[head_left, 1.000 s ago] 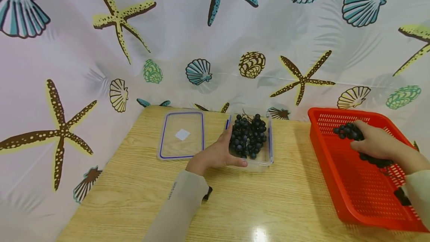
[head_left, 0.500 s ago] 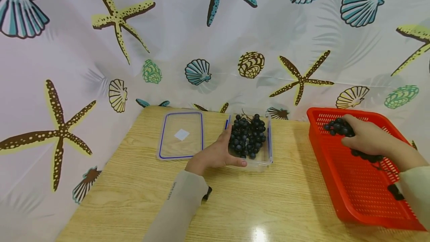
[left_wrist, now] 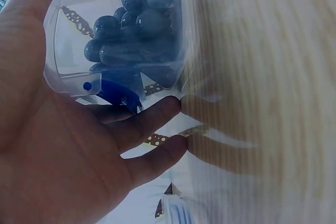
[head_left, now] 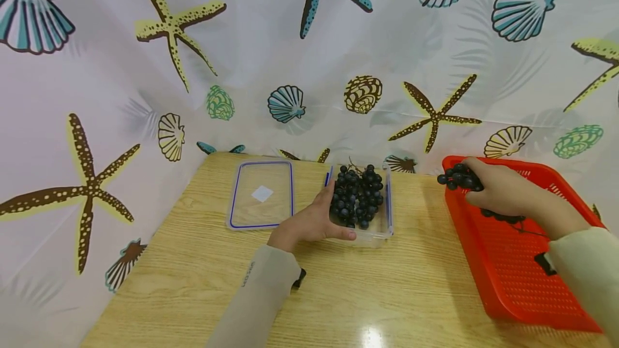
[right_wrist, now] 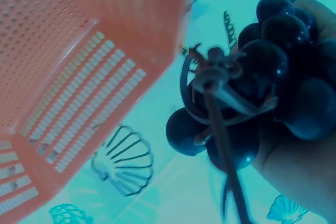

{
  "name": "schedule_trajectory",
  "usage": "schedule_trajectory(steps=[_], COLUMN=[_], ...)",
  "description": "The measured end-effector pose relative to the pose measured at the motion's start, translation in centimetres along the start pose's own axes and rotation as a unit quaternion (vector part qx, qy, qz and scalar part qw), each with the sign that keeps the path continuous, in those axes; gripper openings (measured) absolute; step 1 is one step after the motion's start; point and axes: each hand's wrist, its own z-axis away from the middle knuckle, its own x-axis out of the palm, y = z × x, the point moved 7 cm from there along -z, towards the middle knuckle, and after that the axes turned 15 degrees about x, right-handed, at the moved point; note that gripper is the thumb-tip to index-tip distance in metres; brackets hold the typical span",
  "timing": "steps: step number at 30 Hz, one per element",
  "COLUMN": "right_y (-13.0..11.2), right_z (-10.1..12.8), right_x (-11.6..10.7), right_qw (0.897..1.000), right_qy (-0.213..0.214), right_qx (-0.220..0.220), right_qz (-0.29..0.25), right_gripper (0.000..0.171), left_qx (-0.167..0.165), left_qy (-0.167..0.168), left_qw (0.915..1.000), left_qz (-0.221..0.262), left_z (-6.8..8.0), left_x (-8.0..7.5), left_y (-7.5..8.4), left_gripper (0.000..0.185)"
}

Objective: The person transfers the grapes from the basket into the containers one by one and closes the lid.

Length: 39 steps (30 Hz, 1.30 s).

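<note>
My left hand (head_left: 314, 219) rests against the left side and front corner of a clear plastic container (head_left: 388, 214) with blue clips. Its fingers are spread and fairly straight; in the left wrist view, two fingertips touch the wooden table. Bunches of dark grapes (head_left: 358, 195) lie inside the container. My right hand (head_left: 508, 192) grips another bunch of dark grapes (head_left: 459, 177) above the left rim of a red basket (head_left: 522, 273). Grapes show on both sides of that hand, and a bare stem (right_wrist: 223, 145) hangs from the bunch in the right wrist view.
A clear lid with a blue seal (head_left: 271, 211) lies flat on the wooden table (head_left: 193, 283), left of the container. The basket has high slotted walls and stands at the right. A curtain with seashells and starfish (head_left: 329, 69) hangs behind the table.
My right hand has carried the bunch of grapes leftward and slightly up, from over the middle of the basket to its left rim. My left hand and the container have stayed put.
</note>
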Motion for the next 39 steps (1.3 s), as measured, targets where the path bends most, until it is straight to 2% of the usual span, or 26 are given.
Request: schedule_trajectory(steps=[7,11,19,22,30,36,39], right_y=[-3.1,-4.7,-7.6,-8.8,-11.1,-13.1,-13.9], right_z=[-0.2,-0.3,-0.7,-0.9,-1.6,-2.1,-2.4], right_x=[0.8,1.1,2.2,2.6,5.0,6.5,7.2], right_qw=[1.000,0.999,0.998,0.997,0.994,0.990,0.988], right_qy=[-0.012,-0.008,-0.029,-0.020,-0.050,-0.033,-0.037], right_qx=[-0.028,-0.045,-0.058,-0.073,-0.084,-0.109,-0.114], right_qz=[0.007,0.017,0.016,0.033,0.057,0.088,0.093], right_gripper=[0.049,0.054,0.067,0.068,0.075,0.071,0.069], left_qx=[-0.003,-0.004,-0.002,-0.001,0.004,-0.001,-0.002], left_qy=[0.000,0.000,0.000,-0.001,-0.003,-0.003,-0.004], left_qw=[1.0000,1.0000,1.0000,1.0000,1.0000,1.0000,1.0000], left_qz=[-0.005,-0.005,-0.003,-0.002,0.002,-0.003,-0.005], left_z=[-0.1,0.0,0.0,0.0,0.0,0.0,0.1], left_x=[0.1,0.0,0.0,0.0,0.1,0.0,0.0], left_y=[-0.2,-0.1,0.0,-0.1,-0.2,-0.1,-0.1], left_gripper=[0.133,0.133,0.133,0.134,0.135,0.135,0.134])
